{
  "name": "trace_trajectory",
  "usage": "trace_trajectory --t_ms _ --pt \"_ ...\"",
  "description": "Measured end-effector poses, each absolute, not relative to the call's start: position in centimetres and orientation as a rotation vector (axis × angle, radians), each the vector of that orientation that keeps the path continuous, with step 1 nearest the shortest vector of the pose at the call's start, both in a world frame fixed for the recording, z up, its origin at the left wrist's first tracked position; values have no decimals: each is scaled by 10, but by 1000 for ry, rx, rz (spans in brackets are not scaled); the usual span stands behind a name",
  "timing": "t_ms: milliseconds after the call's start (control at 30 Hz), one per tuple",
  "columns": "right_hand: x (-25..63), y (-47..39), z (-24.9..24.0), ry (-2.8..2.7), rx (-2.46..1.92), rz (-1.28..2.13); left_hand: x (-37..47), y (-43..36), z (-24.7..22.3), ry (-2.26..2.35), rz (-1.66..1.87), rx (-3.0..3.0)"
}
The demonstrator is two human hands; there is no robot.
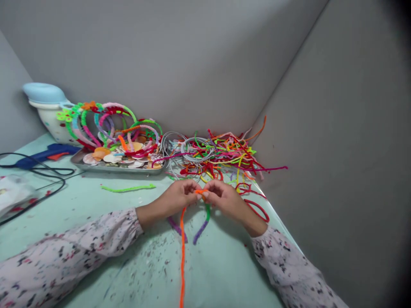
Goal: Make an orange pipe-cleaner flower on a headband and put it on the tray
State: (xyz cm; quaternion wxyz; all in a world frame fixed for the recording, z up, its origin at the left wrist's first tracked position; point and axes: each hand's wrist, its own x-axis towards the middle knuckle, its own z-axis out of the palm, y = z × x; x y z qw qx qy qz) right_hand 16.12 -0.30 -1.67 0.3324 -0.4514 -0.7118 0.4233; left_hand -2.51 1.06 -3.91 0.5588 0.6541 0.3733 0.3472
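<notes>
Landmark: the metal tray (128, 170); the places below were told from it.
Left hand (180, 196): nearly closed, thumb and fingertips pinching the orange stem (183, 256), to the right and front of the tray.
Right hand (224, 199): also nearly closed, pinching the stem's upper part, farther right of the tray.
Colored band (201, 231): under the hands, right and front of the tray; its purple ends and a green stretch were covered. Whether the fingers gripped it too could not be told.
Left undone: the orange stem's long end hung loose toward the person; how much was wound, the fingers hid.
Covered hoops (120, 107): several, multicolored and apparently complete, stood in and over the tray.
Loose supplies: wire coils (195, 149) and piled fuzzy stems (236, 149), right of the tray; a green stem (128, 188), in front of it.
</notes>
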Motion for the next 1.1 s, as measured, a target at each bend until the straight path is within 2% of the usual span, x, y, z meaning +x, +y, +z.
trace_trajectory --t_ms 100,500,833,1100 --pt "156 -3 -23 -1672 -1136 1269 -24 10 -39 822 865 1434" --pt "152 -6 -25 -1504 -1160 1269 -25 6 -26 929 853 1681" --pt "139 -11 -29 -1330 -1070 1587 -25 5 -25 1036 928 1686" --pt "136 -14 -28 -1343 -1101 1563 -23 3 -25 1031 884 1741"
